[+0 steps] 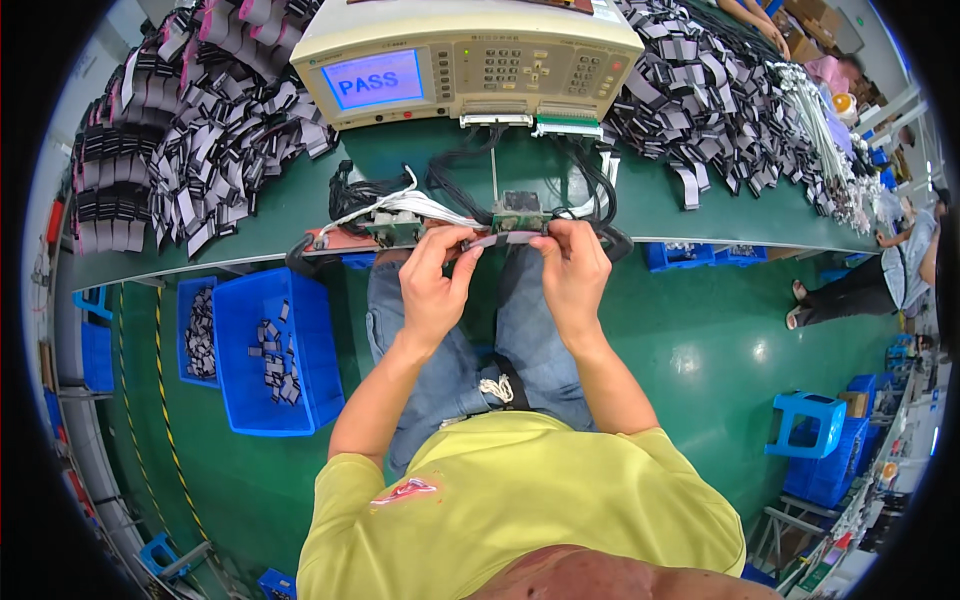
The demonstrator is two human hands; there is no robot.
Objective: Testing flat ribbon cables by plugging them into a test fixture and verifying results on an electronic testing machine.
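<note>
Between my two hands a short grey ribbon cable (508, 239) is stretched level at the table's front edge. My left hand (438, 275) pinches its left end between thumb and fingers. At the other end, my right hand (572, 268) grips it the same way. Just beyond the cable sits a small green circuit board fixture (519, 212), with black and white wires running from it. Whether the cable's ends touch the fixture is hidden by my fingers. A second board fixture (396, 231) stands left of my left hand.
Behind the fixtures stands a beige tester (468, 70) with a lit screen. Heaps of ribbon cables lie left (225, 150) and right (690, 90) on the green table (390, 150). A blue bin (245, 400) with loose cables stands on the floor at left. Other people are at right.
</note>
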